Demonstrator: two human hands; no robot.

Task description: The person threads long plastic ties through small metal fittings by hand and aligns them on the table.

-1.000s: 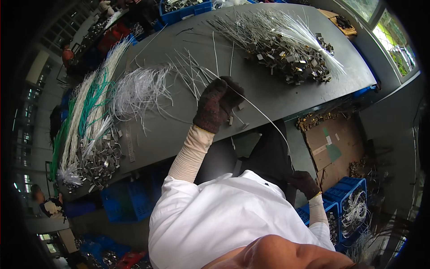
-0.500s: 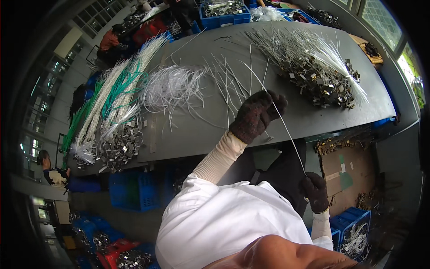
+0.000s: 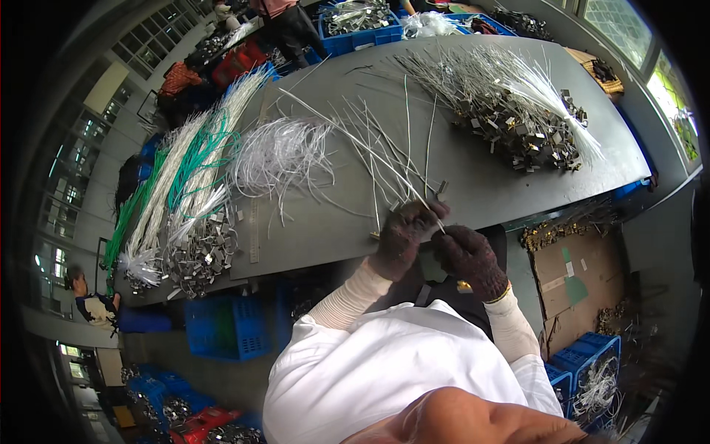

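Both my hands wear dark knitted gloves and meet at the table's near edge. My left hand [image 3: 403,235] is closed around a thin white wire [image 3: 347,133], whose long free part slants up and left over the table. My right hand [image 3: 472,260], closed too, pinches the short end of that wire just right of the left hand. Several loose wires [image 3: 381,159] lie fanned out beyond my left hand, with a small metal piece [image 3: 442,188] near their ends. Left of them is a tangled heap of clear strands [image 3: 281,155].
Bundled white and green wires [image 3: 188,170] with metal pieces cover the table's left side. A large pile of metal-ended wires [image 3: 525,126] sits at right. Blue crates [image 3: 225,325] stand below the table, another [image 3: 362,37] behind it. A cardboard sheet [image 3: 569,285] lies lower right. Other people are farther back.
My right hand has risen from the lower right to beside the left hand. The left hand has come down slightly, and the wire now points up and left.
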